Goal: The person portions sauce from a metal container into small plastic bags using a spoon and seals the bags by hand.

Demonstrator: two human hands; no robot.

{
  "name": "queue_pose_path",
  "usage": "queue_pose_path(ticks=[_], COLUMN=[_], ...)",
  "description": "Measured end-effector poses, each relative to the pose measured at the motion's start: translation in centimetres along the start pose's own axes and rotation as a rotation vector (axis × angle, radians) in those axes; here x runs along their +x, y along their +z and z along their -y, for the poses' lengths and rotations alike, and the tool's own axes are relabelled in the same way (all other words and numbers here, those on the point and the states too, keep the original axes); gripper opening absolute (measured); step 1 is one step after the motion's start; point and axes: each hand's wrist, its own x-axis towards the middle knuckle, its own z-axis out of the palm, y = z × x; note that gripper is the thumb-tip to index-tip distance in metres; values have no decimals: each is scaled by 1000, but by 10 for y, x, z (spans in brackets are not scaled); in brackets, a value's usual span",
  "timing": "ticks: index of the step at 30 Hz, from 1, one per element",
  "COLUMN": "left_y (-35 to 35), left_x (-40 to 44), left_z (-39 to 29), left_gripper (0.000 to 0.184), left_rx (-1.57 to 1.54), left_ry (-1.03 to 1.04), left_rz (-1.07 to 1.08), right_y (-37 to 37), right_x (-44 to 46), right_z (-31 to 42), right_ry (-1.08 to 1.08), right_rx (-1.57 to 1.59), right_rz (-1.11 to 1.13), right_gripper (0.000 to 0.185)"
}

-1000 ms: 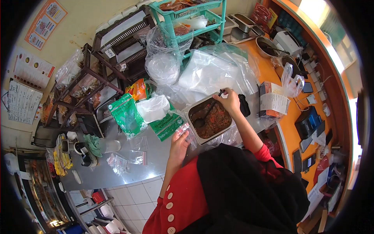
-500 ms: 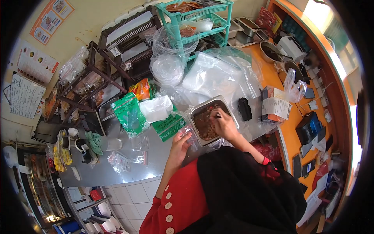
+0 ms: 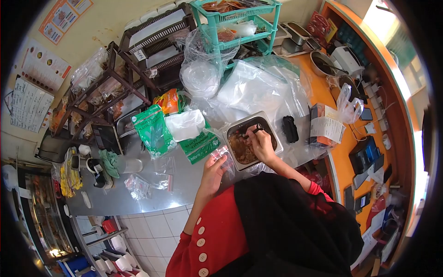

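Observation:
A rectangular metal pan [image 3: 229,134] with brown, saucy food [image 3: 243,154] in it sits on the steel counter in front of me. My right hand [image 3: 262,147] is over the pan, its fingers closed round a thin dark-handled utensil [image 3: 258,128]; its lower end is hidden, so I cannot make out its kind. Just left of the pan, my left hand [image 3: 213,171] pinches a small clear plastic bag [image 3: 222,154] between thumb and fingers. Green plastic-glove packets [image 3: 154,127] lie beyond the left hand.
Large clear plastic bags [image 3: 258,85] are spread behind the pan. A black case-like object [image 3: 290,129] lies at its right, near a box with a paper label [image 3: 326,125]. Green tiered baskets [image 3: 244,44] and brown racks [image 3: 157,41] stand at the back. Small bags [image 3: 138,187] lie left.
My right hand has shifted slightly right and down in the pan, and more of the utensil's handle shows. The left hand keeps its hold on the plastic bag.

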Motion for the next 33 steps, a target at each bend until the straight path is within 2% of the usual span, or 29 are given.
queue_pose_path(ticks=[1,5,7,9,12,13,15,16,20,23,26,29,33], left_y=[0,12,17,20,20,19,19,21,23,25,28,24,25], left_x=[-1,-6,-9,-10,-10,-9,-10,-10,-10,-12,-11,-10,-9], left_z=[1,1,0,1,3,5,9,10,9,8,7,8,7], left_gripper=[40,40,40,40,41,41,41,41,41,42,41,40,40], left_rx=[0,0,-7,-14,-27,-34,-34,-26,-59,-46,-36,-45,-18], left_ry=[6,36,44,52,65,69,84,99,93,91,96,78,80], left_rz=[-2,-11,-25,-43,-62,-62,-68,-72,-85,-93,-105,-121,-95], right_y=[0,-3,-8,-18,-22,-15,-10,-8,-20,-26,-18,-23,-18], right_x=[-1,-5,-7,-4,-1,0,6,5,3,1,-7,-9,-11], right_z=[5,5,11,13,19,14,7,5,18,22,7,27,13], right_ry=[68,97,152,187,96,16,-256,-111,-207,89,-76,100,10], right_rx=[71,186,319,300,184,228,32,68,1,168,113,232,179], right_rz=[22,62,-30,-45,-11,-25,91,212,259,280,360,280,385], right_gripper=[15,15,14,14,17,9,4,4,3,4,11,14,16])
